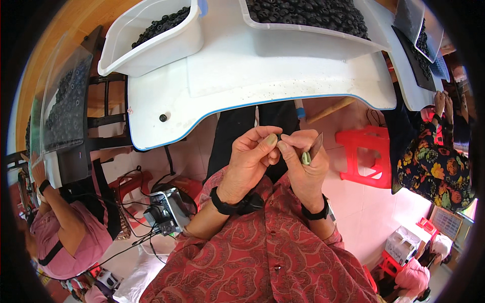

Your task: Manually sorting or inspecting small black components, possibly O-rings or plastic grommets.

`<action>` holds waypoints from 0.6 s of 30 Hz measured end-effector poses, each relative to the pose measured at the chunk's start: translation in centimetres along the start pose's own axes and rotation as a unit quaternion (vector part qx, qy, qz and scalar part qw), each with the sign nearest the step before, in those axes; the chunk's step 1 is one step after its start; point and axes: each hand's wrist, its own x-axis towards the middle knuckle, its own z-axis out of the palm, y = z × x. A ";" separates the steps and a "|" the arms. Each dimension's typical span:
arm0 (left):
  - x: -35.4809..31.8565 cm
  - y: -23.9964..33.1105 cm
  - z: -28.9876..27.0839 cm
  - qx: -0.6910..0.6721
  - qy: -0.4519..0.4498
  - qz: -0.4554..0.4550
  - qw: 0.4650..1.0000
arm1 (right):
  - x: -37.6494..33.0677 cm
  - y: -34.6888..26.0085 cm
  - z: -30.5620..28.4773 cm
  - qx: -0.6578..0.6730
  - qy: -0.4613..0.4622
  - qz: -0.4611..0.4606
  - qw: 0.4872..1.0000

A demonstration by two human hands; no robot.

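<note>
My left hand [252,159] is closed, its thumb and fingers pinched together in front of my chest. At their tips is a small dark piece [279,137], mostly hidden, perhaps one of the black ring-shaped parts. Close against it from the right, my right hand [307,169] has its thumb and finger touching the same piece. That hand also grips a small knife [306,158] with a light green handle, its blade pointing up past the fingers. On the white table, left of my hands, lies a single black ring-shaped part [163,117].
A white tub [151,55] of black parts stands at the table's far left, and a wide white tray [313,31] of them at the far edge. The table [227,76] has a blue rim. Red stools [366,156] stand nearby. Co-workers sit on both sides; cables hang at left.
</note>
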 end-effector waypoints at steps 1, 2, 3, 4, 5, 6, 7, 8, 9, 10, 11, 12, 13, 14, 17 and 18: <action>0.0 0.0 -0.1 0.000 0.000 0.001 1.000 | 0.0 0.0 0.1 -0.002 0.008 -0.002 1.000; 0.0 -0.1 -0.1 0.002 -0.005 0.001 1.000 | 0.0 0.1 0.1 -0.002 0.007 -0.003 1.000; 0.0 -0.1 -0.1 0.005 -0.010 0.001 1.000 | 0.0 0.3 0.2 -0.017 0.009 -0.005 1.000; 0.0 -0.1 -0.2 0.005 -0.009 0.002 1.000 | -0.1 0.4 0.2 -0.031 0.012 -0.008 0.999; 0.0 -0.2 -0.3 0.013 -0.011 0.006 1.000 | -0.2 0.6 0.2 -0.032 0.011 -0.008 0.999; 0.0 -0.2 -0.4 0.020 -0.013 0.009 1.000 | -0.4 0.8 0.2 0.016 0.010 0.017 1.000; 0.0 -0.2 -0.4 0.020 -0.013 0.009 1.000 | -0.6 0.9 0.2 0.064 0.008 0.043 0.997; -0.1 -0.1 -0.5 0.034 -0.018 0.016 0.999 | -0.6 0.7 0.3 0.064 0.008 0.043 0.997; -0.1 -0.1 -0.5 0.047 -0.022 0.022 0.998 | -0.5 0.3 0.4 0.087 0.020 0.053 0.995; -0.1 -0.1 -0.5 0.047 -0.022 0.022 0.998 | -0.5 0.1 0.5 0.110 0.032 0.062 0.991; -0.1 -0.1 -0.4 0.060 -0.018 0.033 0.998 | -0.5 0.2 0.4 0.110 0.031 0.062 0.991; -0.1 -0.1 -0.4 0.072 -0.014 0.044 0.996 | -0.5 0.5 0.1 0.084 0.015 0.044 0.995; -0.1 -0.1 -0.4 0.072 -0.014 0.044 0.996 | -0.5 0.7 -0.1 0.058 0.000 0.026 0.998; -0.1 -0.2 -0.5 0.076 -0.015 0.055 0.996 | -0.5 0.8 -0.2 0.058 0.000 0.026 0.998; -0.2 -0.1 -0.4 0.077 -0.017 0.065 0.995 | -0.6 0.9 -0.4 0.059 -0.004 0.034 0.998; -0.2 0.0 -0.3 0.074 -0.017 0.064 0.995 | -0.5 0.7 -0.4 0.089 -0.005 0.045 0.995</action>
